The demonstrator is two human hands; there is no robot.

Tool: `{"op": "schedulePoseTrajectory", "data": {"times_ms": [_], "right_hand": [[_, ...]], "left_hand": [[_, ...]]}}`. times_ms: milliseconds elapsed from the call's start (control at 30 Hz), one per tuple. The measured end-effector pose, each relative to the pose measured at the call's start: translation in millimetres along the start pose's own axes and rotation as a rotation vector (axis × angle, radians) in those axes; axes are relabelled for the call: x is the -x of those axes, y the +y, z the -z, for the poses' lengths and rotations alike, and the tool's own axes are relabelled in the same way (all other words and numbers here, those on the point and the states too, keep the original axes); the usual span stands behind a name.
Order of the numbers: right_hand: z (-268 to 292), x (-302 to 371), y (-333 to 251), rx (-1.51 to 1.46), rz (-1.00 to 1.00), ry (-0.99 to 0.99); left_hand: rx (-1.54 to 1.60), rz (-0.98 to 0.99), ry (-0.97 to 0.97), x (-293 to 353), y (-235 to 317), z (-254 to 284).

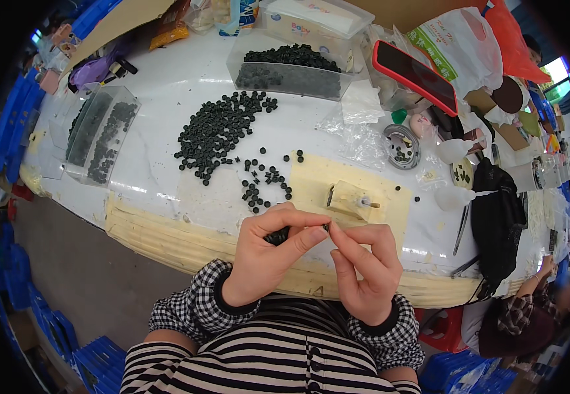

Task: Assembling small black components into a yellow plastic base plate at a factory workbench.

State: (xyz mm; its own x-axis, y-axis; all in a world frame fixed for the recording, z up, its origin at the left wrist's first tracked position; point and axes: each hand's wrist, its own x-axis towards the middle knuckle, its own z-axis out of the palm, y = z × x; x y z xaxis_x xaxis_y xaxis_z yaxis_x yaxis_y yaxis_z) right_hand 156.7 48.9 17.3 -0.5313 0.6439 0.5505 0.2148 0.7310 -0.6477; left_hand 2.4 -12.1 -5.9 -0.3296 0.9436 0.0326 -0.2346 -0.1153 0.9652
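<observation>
Near the table's front edge my left hand is closed, pinching a small black round part between thumb and forefinger. More black round parts are held in the curl of the same hand. Touching the pinched part from the other side are the fingertips of my right hand, pressed together; whether they grip it or something tinier is hidden. Just beyond my hands sits a taped, cream-coloured block with a metal pin sticking out. To its left lie scattered black parts, and behind them a larger heap.
Clear bins of black parts stand at the back and left. A red-cased phone leans at the back right, near a round tin, white squeeze bottles, tweezers and a black pouch. Another person sits far right.
</observation>
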Motion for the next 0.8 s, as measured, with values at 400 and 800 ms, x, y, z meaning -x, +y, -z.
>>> {"op": "schedulePoseTrajectory", "data": {"times_ms": [400, 800], "right_hand": [[-2.2, 2.8, 7.9, -0.046, 0.014, 0.007], [-0.5, 2.8, 9.2, -0.082, 0.005, -0.032]], "left_hand": [[-0.165, -0.135, 0.001, 0.0, 1.4, -2.9], [-0.283, -0.270, 0.036, -2.1, 1.9, 2.0]]}}
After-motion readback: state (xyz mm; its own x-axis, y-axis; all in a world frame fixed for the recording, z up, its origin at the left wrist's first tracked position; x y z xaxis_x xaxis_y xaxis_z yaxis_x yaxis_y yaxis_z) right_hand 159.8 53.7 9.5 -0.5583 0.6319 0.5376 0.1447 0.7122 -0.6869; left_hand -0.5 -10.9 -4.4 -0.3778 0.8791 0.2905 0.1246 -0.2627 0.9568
